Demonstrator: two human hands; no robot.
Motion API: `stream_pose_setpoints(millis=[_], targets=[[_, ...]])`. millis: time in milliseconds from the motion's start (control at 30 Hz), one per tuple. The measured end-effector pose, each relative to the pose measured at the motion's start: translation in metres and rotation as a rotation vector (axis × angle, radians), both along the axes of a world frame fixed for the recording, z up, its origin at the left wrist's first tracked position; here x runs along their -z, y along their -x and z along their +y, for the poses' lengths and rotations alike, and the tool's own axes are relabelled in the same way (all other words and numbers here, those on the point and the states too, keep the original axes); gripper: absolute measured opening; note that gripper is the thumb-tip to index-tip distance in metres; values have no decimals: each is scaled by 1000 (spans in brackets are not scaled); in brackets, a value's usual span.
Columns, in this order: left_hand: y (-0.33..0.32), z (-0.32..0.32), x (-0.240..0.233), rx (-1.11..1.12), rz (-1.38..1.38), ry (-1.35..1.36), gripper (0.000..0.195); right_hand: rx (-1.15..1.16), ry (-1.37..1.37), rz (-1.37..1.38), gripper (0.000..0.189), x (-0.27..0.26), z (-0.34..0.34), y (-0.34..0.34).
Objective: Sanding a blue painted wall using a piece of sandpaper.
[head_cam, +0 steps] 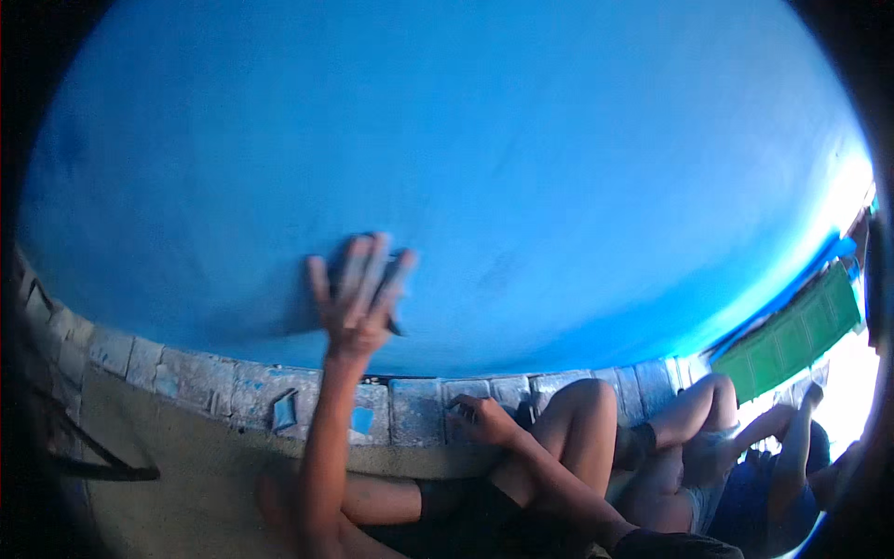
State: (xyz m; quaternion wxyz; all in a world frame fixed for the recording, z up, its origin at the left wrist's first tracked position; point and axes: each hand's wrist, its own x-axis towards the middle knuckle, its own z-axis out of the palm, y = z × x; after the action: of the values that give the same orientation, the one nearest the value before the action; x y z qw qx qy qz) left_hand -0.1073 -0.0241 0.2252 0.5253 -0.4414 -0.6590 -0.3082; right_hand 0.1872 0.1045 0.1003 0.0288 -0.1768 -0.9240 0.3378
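A large, smooth blue-painted surface fills the space before me. My left hand presses flat against its lower part, fingers spread and slightly blurred. Beneath the palm is a dark sheet, probably sandpaper; its corner shows beside the wrist, and the rest is mostly covered. Near my raised knee, my right hand hovers over or rests on the paved ledge; I cannot tell which. Its fingers are loosely bent and hold nothing visible. Two small blue pieces, one flat and one dark-edged, lie on the ledge.
Close on my right sits another person, with bent legs near mine. Beyond them hangs or stands a green panel against bright light. A dark, angled bar lies at the far left, over the tan ground.
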Motion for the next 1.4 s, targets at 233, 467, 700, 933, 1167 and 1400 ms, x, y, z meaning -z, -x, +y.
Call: stream_pose_setpoints(millis=[233, 467, 700, 933, 1167, 1400], targets=[[82, -70, -3, 57, -828, -849, 49, 73, 65, 34, 30, -25, 2, -27], [18, -24, 10, -80, -232, -220, 45, -75, -14, 131, 28, 12, -16, 22], [44, -48, 8, -30, -394, -497, 47, -25, 23, 22, 28, -29, -15, -13], [0, -14, 14, -92, -573, -641, 52, 32, 79, -26, 22, -8, -14, 2], [40, -10, -30, 65, -373, -558, 38, 20, 59, -75, 24, -11, 19, 19], [47, -16, 26, 209, -673, -1029, 39, 108, 471, -159, 12, -5, -11, 36]])
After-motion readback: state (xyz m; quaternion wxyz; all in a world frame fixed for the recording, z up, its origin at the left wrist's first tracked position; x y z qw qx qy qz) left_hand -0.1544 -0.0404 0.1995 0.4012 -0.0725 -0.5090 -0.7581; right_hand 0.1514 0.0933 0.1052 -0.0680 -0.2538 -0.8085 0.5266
